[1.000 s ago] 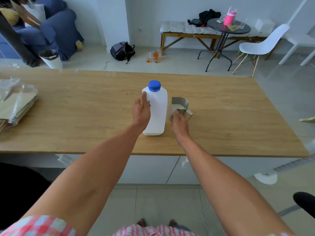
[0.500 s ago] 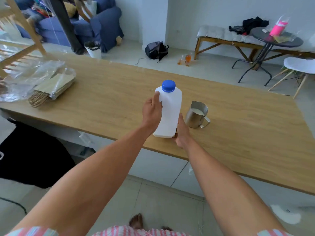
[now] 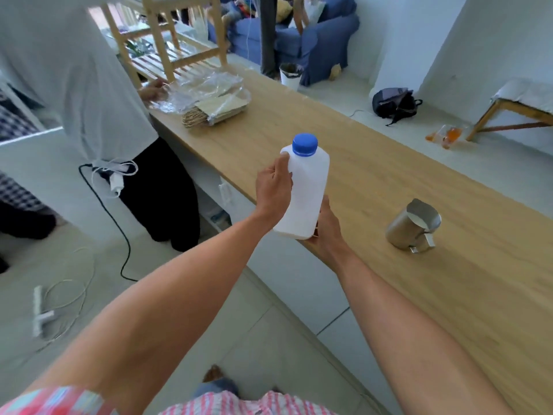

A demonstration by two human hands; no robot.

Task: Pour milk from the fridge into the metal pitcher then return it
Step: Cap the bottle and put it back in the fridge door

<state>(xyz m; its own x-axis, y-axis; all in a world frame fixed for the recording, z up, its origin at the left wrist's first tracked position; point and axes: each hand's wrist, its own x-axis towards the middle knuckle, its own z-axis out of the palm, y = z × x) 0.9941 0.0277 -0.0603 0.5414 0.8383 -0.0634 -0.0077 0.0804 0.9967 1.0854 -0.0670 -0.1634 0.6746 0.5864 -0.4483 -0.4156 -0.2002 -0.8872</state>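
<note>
A white milk bottle (image 3: pixel 308 187) with a blue cap is held upright, lifted off the wooden table (image 3: pixel 389 187) near its front edge. My left hand (image 3: pixel 273 187) grips the bottle's left side. My right hand (image 3: pixel 326 232) supports it from below at the base. The metal pitcher (image 3: pixel 410 229) stands on the table to the right of the bottle, with milk inside and its handle facing me. The fridge is not in view.
Another person in a white shirt (image 3: pixel 74 85) stands at the table's left end beside a wooden rack (image 3: pixel 167 40). Plastic-wrapped packets (image 3: pixel 215 106) lie on the table there. Cables (image 3: pixel 119 235) trail across the floor. A blue armchair (image 3: pixel 314 37) and backpack (image 3: pixel 395 103) sit beyond.
The bottle was lifted off the table and carried left, away from the pitcher, with my right hand moving under its base. My view has swung left, bringing the other person in.
</note>
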